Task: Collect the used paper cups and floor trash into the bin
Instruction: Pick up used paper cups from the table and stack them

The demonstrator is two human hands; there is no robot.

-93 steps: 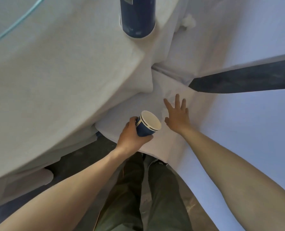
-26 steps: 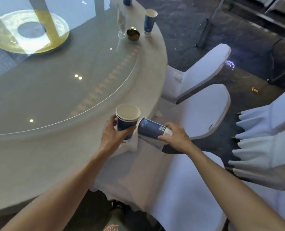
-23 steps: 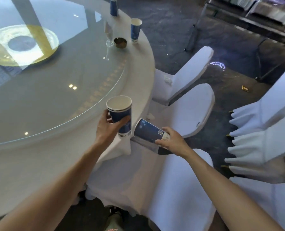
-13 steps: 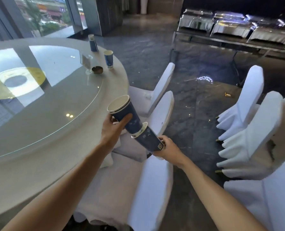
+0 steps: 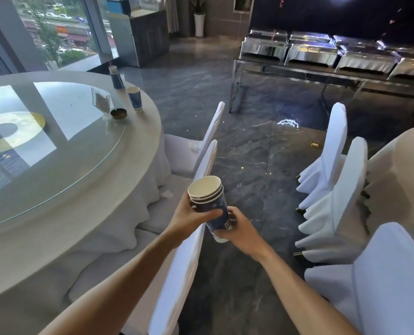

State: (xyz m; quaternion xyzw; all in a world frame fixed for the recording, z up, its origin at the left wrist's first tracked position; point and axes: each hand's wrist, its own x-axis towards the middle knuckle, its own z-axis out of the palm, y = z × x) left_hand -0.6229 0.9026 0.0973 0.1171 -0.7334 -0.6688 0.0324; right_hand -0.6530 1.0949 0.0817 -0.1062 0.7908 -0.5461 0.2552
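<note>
A nested stack of blue paper cups (image 5: 209,201) with white rims is held in front of me, above a chair back. My left hand (image 5: 191,217) grips the upper part of the stack. My right hand (image 5: 239,228) holds its base from below. Two more blue paper cups stand on the round table: one cup (image 5: 134,97) near the edge and a stack of cups (image 5: 116,77) farther back. A small scrap of trash (image 5: 315,144) lies on the dark floor. Crumpled white tissue (image 5: 166,194) rests on a chair seat. No bin is in view.
The round table (image 5: 138,151) has a white cloth and a glass turntable, with an ashtray (image 5: 118,114) and a glass sign holder (image 5: 101,102). White-covered chairs (image 5: 331,189) stand left and right of a dark marble aisle. A buffet stand (image 5: 322,59) is at the back.
The two cups, held apart a second ago, are now pushed together into one stack held by both hands. My view has lifted from the table edge to the room.
</note>
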